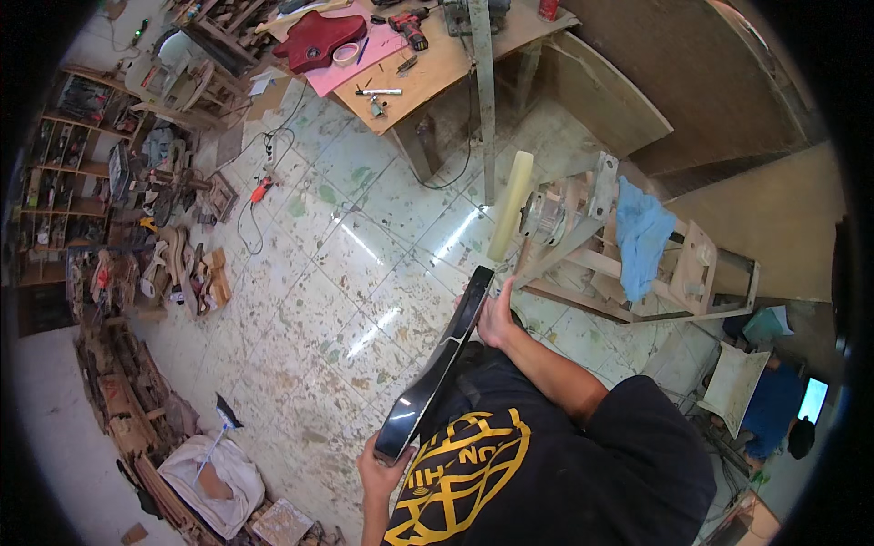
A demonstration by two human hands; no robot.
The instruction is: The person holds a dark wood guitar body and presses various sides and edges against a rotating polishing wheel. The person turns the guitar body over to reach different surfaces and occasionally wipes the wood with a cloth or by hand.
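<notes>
- Bare left hand (382, 471) clamps the 7 o'clock end of a curved, glossy black body (435, 369) slanting between 2 hands.
- Bare right hand (496, 316), well apart, holds its 1 o'clock end.
- Long, pale-yellow bar (512, 205) near that end.
- Crumpled, light-blue cloth (642, 238) at the body's 2 o'clock.

- The shirt (601, 473) was black or very dark, plain over the shoulder.
- Across its front ran a large yellow print (517, 446): a rounded outline crossed by curving bands, with blocky lettering through the middle and a small mark of nested arcs beside the letters.
- The right sleeve (657, 423) was short, loose and the same dark colour, ending near the elbow.
- The right forearm (553, 371) and left forearm (374, 517) were bare.
- Both the right hand (496, 318) and left hand (371, 471) were ungloved.
</notes>
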